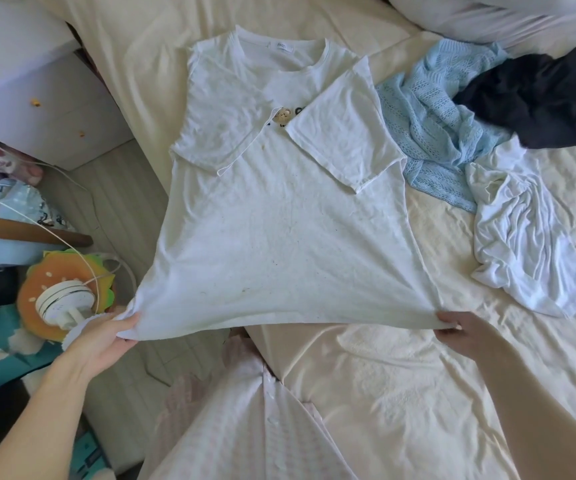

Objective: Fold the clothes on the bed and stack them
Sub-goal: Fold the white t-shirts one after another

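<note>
Pinching the hem of the white T-shirt (279,220), your left hand (106,336) has thumb and fingers closed on the bottom left corner, out past the edge of the bed (400,393) and above the floor. Your right hand (459,329) grips the bottom right corner over the cream sheet; its fingertips curl under the cloth, so you cannot see how many fingers hold it. Between your hands the hem is pulled taut and lifted. Higher up, the shirt lies flat on the bed with its collar away from you and both short sleeves folded inward across the chest, covering most of a small printed design there.

To the right on the bed lie a light blue knit top (431,126), a crumpled white garment (528,244) and a black garment (539,98) partly cut off by the frame edge. What kind of clothes the last two are is hard to make out. A burger-shaped cushion (61,275) sits on the floor at left.
</note>
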`<state>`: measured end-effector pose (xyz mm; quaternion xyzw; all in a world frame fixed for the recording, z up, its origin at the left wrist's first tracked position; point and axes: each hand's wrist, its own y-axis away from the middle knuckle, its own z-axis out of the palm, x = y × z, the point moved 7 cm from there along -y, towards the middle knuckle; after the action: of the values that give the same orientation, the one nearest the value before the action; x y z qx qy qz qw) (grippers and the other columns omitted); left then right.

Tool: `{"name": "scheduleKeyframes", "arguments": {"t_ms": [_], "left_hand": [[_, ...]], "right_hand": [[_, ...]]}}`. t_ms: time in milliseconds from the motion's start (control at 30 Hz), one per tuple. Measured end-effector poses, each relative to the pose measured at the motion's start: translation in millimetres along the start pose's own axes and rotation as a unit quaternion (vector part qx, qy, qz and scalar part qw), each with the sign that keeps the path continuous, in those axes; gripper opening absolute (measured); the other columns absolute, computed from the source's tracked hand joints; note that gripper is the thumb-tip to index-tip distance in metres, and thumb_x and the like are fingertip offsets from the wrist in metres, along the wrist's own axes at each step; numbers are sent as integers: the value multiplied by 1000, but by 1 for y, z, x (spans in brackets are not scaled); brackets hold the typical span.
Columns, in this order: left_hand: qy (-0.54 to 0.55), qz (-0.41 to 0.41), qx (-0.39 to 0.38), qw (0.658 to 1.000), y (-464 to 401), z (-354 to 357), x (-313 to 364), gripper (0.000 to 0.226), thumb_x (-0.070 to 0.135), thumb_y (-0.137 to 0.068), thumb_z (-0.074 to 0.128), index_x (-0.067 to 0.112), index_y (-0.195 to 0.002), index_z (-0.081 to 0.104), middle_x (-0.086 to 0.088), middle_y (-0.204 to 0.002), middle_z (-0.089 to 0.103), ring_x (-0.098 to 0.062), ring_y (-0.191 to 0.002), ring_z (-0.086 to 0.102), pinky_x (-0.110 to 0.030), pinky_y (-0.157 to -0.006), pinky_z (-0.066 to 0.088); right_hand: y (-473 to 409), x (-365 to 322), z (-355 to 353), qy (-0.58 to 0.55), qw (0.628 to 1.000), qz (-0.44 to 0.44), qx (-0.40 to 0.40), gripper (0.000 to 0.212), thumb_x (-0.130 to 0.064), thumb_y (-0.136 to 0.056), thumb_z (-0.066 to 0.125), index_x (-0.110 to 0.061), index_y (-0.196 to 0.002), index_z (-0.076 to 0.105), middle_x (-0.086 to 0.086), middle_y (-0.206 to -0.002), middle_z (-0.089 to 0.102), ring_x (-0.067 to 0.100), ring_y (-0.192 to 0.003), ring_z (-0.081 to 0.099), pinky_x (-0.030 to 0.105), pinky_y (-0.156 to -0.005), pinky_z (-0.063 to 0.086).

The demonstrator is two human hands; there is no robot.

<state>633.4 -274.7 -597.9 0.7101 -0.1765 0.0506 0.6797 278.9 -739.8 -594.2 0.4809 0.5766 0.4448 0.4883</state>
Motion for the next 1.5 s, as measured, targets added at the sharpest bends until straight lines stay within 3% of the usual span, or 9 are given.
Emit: {"name": "scheduleKeyframes", "arguments": {"t_ms": [100,200,300,500,767,1000,1167,1400,1500], "left_hand": [[-141,-10,-47,989,-2,20,8,21,-4,-89,56,2,-108,61,-9,-113,66,-22,-98,63,-36,-86,46],[-181,5,-26,983,-13,25,20,28,-6,-90,52,-1,-117,57,-13,-122,62,-25,-105,60,-38,-91,45],[-84,27,-5,996,-17,32,26,32,-4,-94,41,5,-123,52,-3,-124,62,-21,-104,58,-38,-99,43],[130,86,-19,988,-9,44,27,30,8,-85,51,15,-114,55,-1,-109,67,-20,-103,59,-31,-82,54],[97,93,33,990,-17,5,21,38,16,-102,35,9,-139,41,-9,-133,53,-28,-122,50,-44,-105,36],[1,31,-45,999,-3,22,17,16,10,-96,48,11,-105,61,-1,-100,72,-15,-94,65,-39,-93,43],[160,75,-23,984,16,21,48,16,15,-95,50,10,-106,61,-1,-94,73,-14,-90,68,-30,-80,57],[299,159,-19,941,42,71,147,12,11,-96,50,7,-85,52,-5,-78,68,-10,-67,70,-21,-65,57],[319,194,-7,928,41,94,192,13,10,-96,51,6,-83,52,-4,-85,60,-7,-61,67,-21,-62,57]], "right_hand": [[-19,1,-3,135,989,-25,54,18,12,-90,47,-4,-81,47,8,-81,46,12,-63,43,13,-35,42],[-31,-1,1,111,992,-50,25,9,2,-92,47,-6,-87,49,8,-87,51,15,-75,52,23,-66,52],[-35,-6,8,18,994,-98,-43,14,-2,-92,42,-7,-96,54,9,-101,57,20,-94,58,35,-93,45],[-29,-4,23,-98,981,-143,-85,37,-3,-81,50,-9,-117,54,6,-111,59,21,-108,55,33,-100,42],[-13,-24,3,83,945,-285,139,9,-21,-96,45,-13,-97,49,0,-86,52,19,-84,55,39,-70,51],[8,-28,10,40,970,-234,53,13,-3,-94,45,-8,-85,53,10,-89,58,22,-79,60,26,-47,56],[34,-40,35,-129,976,-176,-23,17,-13,-97,46,-10,-82,54,1,-61,68,9,-55,66,18,-48,53],[74,-99,111,-202,958,-188,-73,27,-12,-100,40,-4,-76,50,5,-54,64,11,-63,60,19,-50,54],[84,-133,144,-215,948,-221,-84,24,-12,-100,38,-4,-82,51,7,-78,61,13,-72,59,20,-53,55]]}}
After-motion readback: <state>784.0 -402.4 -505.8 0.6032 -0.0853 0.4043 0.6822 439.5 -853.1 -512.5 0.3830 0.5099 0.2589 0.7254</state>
